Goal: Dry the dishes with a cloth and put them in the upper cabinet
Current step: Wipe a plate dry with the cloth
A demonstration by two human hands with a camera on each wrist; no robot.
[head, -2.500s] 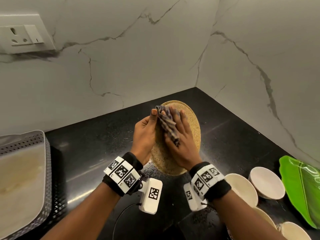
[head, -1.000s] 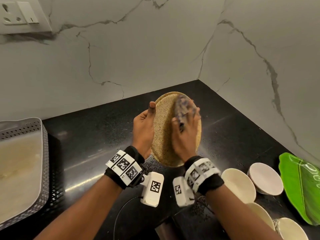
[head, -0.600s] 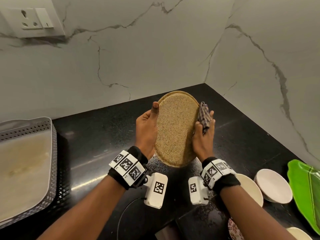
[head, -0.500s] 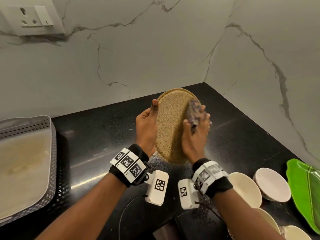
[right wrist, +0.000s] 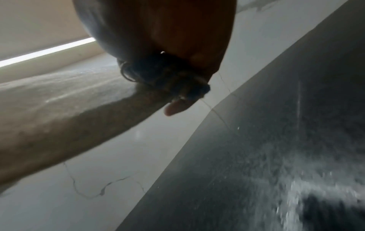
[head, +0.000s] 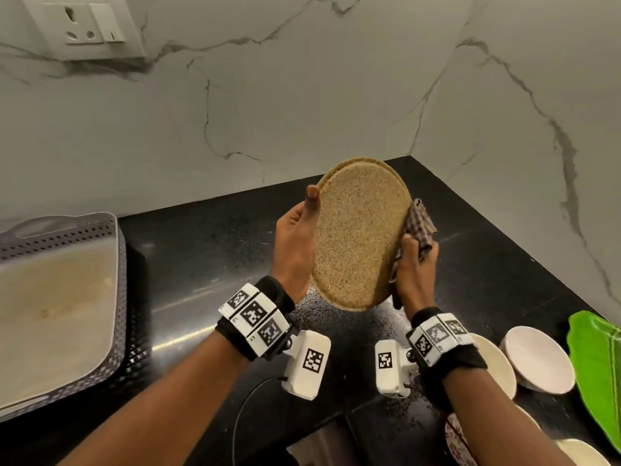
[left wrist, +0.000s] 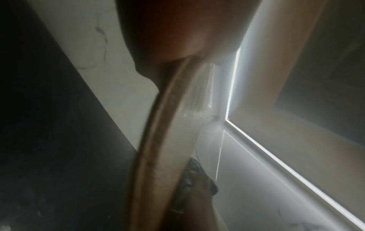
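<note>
A speckled tan plate (head: pixel 356 237) stands on edge above the black counter (head: pixel 208 250), its underside toward me. My left hand (head: pixel 295 237) grips its left rim, thumb along the edge. My right hand (head: pixel 415 264) holds a bunched checked cloth (head: pixel 420 223) against the plate's right rim. In the left wrist view the plate's rim (left wrist: pixel 156 140) runs up the middle with the cloth (left wrist: pixel 193 178) behind it. In the right wrist view the cloth (right wrist: pixel 173 81) sits dark in my fingers against the plate (right wrist: pixel 59 112).
A grey perforated tray (head: pixel 124 297) with a pale board stands at the left. Several cream bowls (head: pixel 537 361) and a green leaf-shaped plate (head: pixel 598 364) sit at the right. Water drops lie on the counter under the plate. Marble walls meet in the corner behind.
The cloth hand slid off the plate's face to its right rim. The plate stays upright in my left hand.
</note>
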